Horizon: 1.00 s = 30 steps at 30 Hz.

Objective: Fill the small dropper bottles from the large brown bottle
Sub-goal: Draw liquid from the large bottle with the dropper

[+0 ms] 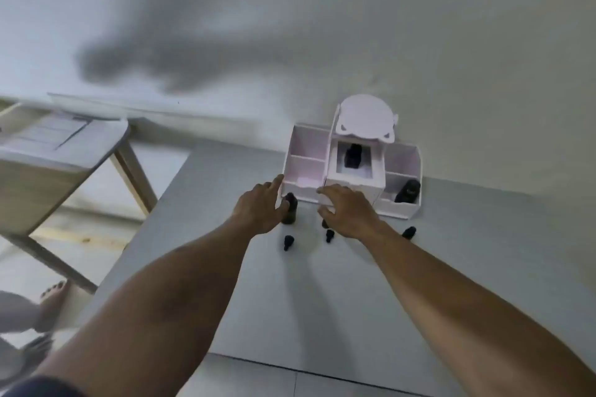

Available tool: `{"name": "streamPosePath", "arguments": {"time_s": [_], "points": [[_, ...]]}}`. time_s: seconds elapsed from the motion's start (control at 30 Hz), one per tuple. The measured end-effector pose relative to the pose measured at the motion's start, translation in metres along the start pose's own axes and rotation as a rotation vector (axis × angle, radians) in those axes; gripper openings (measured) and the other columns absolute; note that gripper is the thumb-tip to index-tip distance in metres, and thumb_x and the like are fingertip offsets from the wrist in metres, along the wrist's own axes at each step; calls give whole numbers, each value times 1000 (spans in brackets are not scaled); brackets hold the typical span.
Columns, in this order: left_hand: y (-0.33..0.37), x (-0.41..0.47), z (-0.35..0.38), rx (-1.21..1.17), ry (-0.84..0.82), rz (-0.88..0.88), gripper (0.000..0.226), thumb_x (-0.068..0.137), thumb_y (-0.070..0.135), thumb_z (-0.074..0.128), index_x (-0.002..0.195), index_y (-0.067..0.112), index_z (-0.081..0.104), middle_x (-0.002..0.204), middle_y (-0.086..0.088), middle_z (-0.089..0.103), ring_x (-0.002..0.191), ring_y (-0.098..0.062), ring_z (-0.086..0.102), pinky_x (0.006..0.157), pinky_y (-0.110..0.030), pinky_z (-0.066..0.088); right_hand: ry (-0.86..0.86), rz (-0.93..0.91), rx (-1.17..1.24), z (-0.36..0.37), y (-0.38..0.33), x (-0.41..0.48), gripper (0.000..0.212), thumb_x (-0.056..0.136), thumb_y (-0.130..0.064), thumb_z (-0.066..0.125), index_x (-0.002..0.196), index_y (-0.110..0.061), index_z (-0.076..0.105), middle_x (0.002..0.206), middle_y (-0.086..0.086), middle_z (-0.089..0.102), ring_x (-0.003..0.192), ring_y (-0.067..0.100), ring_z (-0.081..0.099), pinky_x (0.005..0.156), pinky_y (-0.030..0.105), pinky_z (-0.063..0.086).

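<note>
**A:** Where are your hands, and where's the large brown bottle?

**B:** I'm reaching both arms out over the grey worktop [354, 300]. My left hand [258, 208] is open, fingers spread, coming in beside the large brown bottle [290, 211], which is standing upright just at its 3 o'clock, in front of the left corner of the pink organiser [304, 167]. I can't tell whether my palm is touching the bottle. It's placed close to the front so I can grab it without reaching into a compartment.

**A:** And the right?

**B:** My right hand [350, 212] is hovering palm down, fingers loosely curled and gripping nothing I can see, against the organiser's middle drawer front [374, 193]. It's hiding part of a small dark piece beneath it.

**A:** The small dropper bottles?

**B:** Three small dark pieces are lying on the worktop: one at 6 o'clock from the big bottle [288, 242], one under my right wrist [329, 235], one at 3 o'clock from that hand [409, 232]. They're too blurred to say whether they're bottles or dropper caps. Another dark bottle [353, 156] is sitting in the open centre compartment, and one [409, 191] in the right-hand tray.

**A:** So, progress?

**B:** I'm judging this as the start: nothing is lifted or being poured yet.
</note>
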State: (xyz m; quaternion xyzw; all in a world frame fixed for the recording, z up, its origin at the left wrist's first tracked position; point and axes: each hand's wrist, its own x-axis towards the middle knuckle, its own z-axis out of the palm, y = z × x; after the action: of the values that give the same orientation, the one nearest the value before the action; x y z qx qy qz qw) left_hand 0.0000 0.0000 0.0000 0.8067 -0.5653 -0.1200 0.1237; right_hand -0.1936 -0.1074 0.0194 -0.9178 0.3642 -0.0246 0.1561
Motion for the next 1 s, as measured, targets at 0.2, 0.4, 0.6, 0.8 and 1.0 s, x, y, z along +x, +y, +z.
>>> {"name": "streamPosePath", "arguments": {"time_s": [0.2, 0.4, 0.6, 0.8, 1.0], "points": [[-24, 7, 54, -73, -27, -118, 71, 101, 45, 42, 160, 23, 8, 148, -13, 48, 132, -32, 49, 101, -46, 45, -111, -69, 9, 79, 0, -1, 52, 95, -31, 54, 145, -29, 41, 150, -5, 43, 133, 20, 46, 105, 39, 44], [-47, 30, 99, -197, 78, -123, 71, 101, 46, 45, 159, 26, 11, 156, -8, 41, 139, -30, 45, 108, -46, 41, -45, -149, 65, 144, 15, 11, 54, 93, -25, 57, 145, -32, 41, 155, -8, 37, 129, 18, 51, 103, 36, 50], [-58, 53, 132, -310, 159, -81, 73, 95, 46, 54, 157, 31, 19, 153, -5, 46, 137, -28, 46, 109, -45, 41, 123, -297, 57, 192, 26, 23, 48, 92, -20, 54, 138, -31, 51, 154, -1, 41, 122, 25, 56, 97, 43, 52], [-60, 56, 155, -449, 278, -85, 73, 90, 45, 62, 154, 30, 29, 142, -7, 57, 131, -30, 52, 104, -46, 45, 342, -385, 49, 215, 30, 20, 33, 85, -9, 57, 112, -22, 70, 130, 4, 61, 115, 26, 59, 88, 44, 52], [-55, 48, 157, -659, 343, -76, 81, 72, 53, 65, 146, 28, 45, 134, -6, 64, 129, -25, 55, 106, -43, 44, 389, -370, 170, 216, 32, 19, 28, 86, -10, 56, 111, -19, 67, 116, -4, 62, 105, 13, 58, 88, 31, 55]]}}
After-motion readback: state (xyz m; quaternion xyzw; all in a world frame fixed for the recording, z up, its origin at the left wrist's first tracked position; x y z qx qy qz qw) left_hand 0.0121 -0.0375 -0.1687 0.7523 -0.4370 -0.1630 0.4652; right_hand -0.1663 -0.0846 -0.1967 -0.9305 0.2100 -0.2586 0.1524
